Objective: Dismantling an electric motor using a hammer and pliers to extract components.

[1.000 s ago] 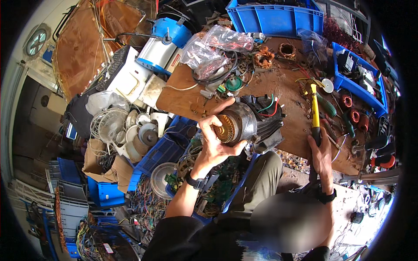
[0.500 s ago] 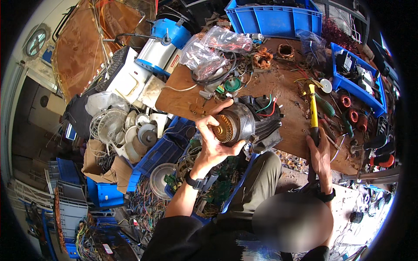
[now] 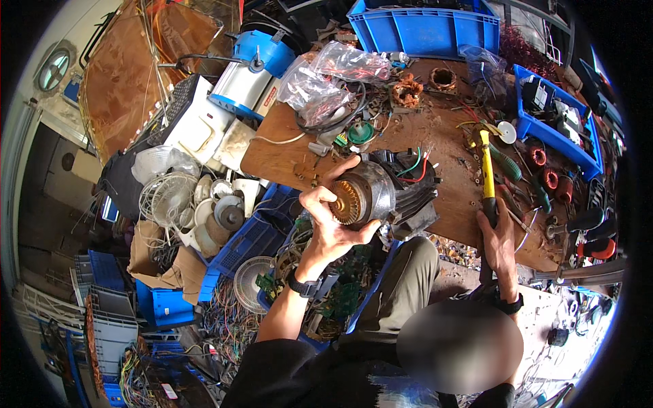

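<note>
My left hand (image 3: 335,231) grips an electric motor (image 3: 377,192) at the near edge of the wooden bench. Its round metal housing faces me, with a brass-coloured toothed ring at the end under my fingers. A black finned body extends to the right, and red and green wires (image 3: 423,166) stick up from it. On the right, my right hand (image 3: 500,238) is wrapped around the dark lower handle of a hammer (image 3: 487,170) with a yellow shaft. The hammer's head lies over the bench, partly lost among tools and wires.
Copper coils (image 3: 407,92), plastic bags (image 3: 326,75) and a green disc (image 3: 360,131) lie on the bench (image 3: 456,204). A blue crate (image 3: 425,30) stands behind, another bin (image 3: 558,122) at right. Pliers and screwdrivers lie near the hammer. Fan parts (image 3: 170,197) and scrap-filled crates crowd the left.
Almost nothing differs. The whole view has shifted by a few pixels; both hands keep their holds on the motor and the hammer.
</note>
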`<state>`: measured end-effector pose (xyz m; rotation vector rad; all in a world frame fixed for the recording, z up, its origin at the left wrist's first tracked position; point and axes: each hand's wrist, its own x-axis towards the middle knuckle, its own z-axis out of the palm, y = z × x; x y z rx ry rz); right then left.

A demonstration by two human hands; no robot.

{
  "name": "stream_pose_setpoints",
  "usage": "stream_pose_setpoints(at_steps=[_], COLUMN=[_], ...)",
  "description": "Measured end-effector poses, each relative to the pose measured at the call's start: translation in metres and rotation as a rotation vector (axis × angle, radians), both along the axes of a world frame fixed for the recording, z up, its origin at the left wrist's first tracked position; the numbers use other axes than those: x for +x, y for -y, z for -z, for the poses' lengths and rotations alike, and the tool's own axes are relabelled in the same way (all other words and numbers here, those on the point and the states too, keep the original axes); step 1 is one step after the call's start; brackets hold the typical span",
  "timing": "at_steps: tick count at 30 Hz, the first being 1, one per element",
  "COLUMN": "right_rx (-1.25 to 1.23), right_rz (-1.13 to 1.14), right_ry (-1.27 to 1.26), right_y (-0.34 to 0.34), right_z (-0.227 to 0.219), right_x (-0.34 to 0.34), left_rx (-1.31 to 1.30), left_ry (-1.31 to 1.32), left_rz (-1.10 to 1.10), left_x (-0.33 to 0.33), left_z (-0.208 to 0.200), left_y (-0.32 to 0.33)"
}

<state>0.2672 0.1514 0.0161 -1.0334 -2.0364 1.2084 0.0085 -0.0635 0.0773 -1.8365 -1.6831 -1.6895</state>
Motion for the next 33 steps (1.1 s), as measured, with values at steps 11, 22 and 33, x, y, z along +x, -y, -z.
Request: stream_pose_setpoints(at_steps=[11, 22, 33], right_rx=[0.064, -0.011, 0.013], right_rz=[0.001, -0.015, -0.009], right_ry=[-0.03, 0.03, 0.004], right_y=[-0.005, -0.002, -0.002], right_z=[0.015, -0.002, 0.0], right_x=[0.003, 0.001, 0.001], left_rx=[-0.018, -0.026, -0.033], left_ry=[0.078, 0.118, 0.141], left_rz=[-0.003, -0.033, -0.069], left_x=[0.002, -0.002, -0.002], left_z=[0.002, 0.006, 0.01], left_y=[-0.001, 0.001, 0.002])
